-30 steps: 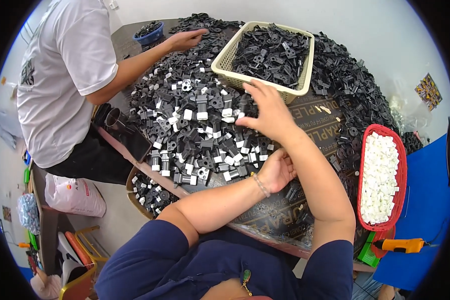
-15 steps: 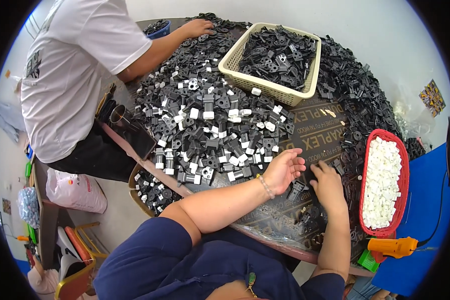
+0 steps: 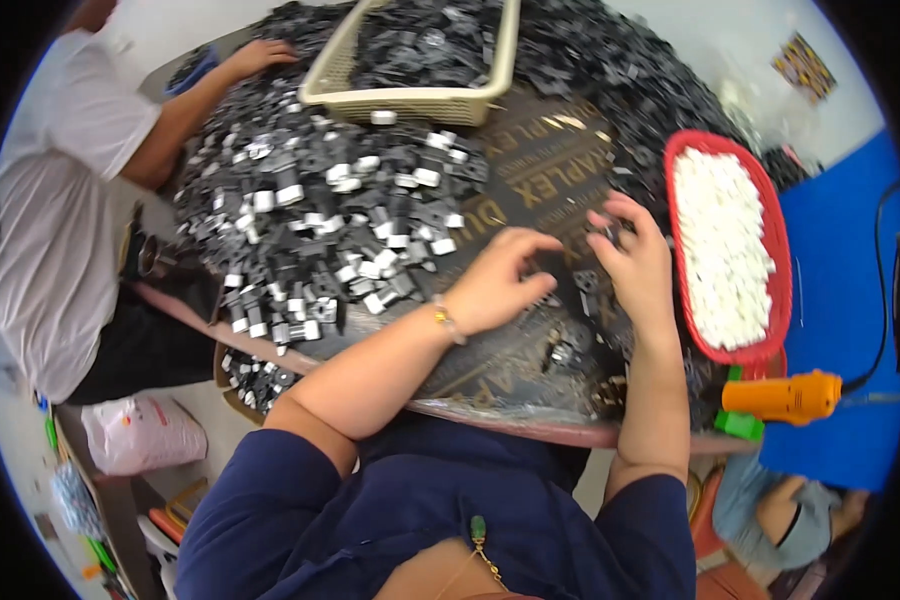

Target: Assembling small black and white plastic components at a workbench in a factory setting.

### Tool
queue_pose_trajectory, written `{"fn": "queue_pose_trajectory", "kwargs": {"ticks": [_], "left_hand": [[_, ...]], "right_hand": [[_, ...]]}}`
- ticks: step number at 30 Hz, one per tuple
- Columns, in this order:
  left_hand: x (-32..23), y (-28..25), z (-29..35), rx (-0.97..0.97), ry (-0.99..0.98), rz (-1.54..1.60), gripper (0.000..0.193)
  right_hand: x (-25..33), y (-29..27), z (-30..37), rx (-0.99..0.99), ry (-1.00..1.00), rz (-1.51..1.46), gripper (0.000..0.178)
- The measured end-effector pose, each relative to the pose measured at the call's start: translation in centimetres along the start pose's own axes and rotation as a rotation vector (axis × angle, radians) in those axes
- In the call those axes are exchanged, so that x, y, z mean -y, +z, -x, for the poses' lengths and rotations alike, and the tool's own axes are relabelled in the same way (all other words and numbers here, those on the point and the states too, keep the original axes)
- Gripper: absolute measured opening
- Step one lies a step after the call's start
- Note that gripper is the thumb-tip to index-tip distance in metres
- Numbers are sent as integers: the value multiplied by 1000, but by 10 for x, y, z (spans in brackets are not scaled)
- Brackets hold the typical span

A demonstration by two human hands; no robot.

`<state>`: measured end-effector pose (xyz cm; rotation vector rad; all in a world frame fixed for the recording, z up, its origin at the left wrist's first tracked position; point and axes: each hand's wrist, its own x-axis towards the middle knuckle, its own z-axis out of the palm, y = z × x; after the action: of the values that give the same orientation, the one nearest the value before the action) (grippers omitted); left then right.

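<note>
I'm seeing the right hand (image 3: 638, 265) turning inward, apparently pinching a small dark plastic part (image 3: 613, 229) left of the red basket (image 3: 781, 280); the left hand (image 3: 495, 287) is rolling over from palm-up, thumb and fingers spread, seemingly bare. 1 piece is probably being handled.

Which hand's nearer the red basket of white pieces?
Right. The right hand is just left of the red basket, close to its near long side; the left hand is farther left, beyond the right hand.
</note>
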<state>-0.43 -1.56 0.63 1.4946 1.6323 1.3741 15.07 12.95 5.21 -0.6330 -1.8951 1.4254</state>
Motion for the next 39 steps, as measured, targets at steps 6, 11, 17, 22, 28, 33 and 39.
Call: {"fn": "queue_pose_trajectory", "kwargs": {"ticks": [6, 11, 17, 22, 28, 33, 39], "left_hand": [[-7, 6, -3, -66, -165, 509, 49], [-20, 4, 1, 61, 16, -357, 60], [-15, 7, -1, 226, -78, -439, 44], [-4, 2, -2, -50, -331, 439, 43], [-4, 0, -10, -161, -437, 972, 45], [-7, 9, -8, -258, -277, 674, 51], [-4, 11, -6, -131, -265, 565, 56]], "right_hand": [[8, -2, 3, -71, -167, 316, 25], [8, -10, 7, 8, 90, 204, 31], [-16, -26, 4, 1, -149, 782, 35], [2, -20, 7, 10, -177, 949, 37], [-1, -28, 16, 447, 35, 1059, 42], [4, -20, 7, 243, -126, 693, 38], [14, 7, 14, 264, -212, 350, 39]]}}
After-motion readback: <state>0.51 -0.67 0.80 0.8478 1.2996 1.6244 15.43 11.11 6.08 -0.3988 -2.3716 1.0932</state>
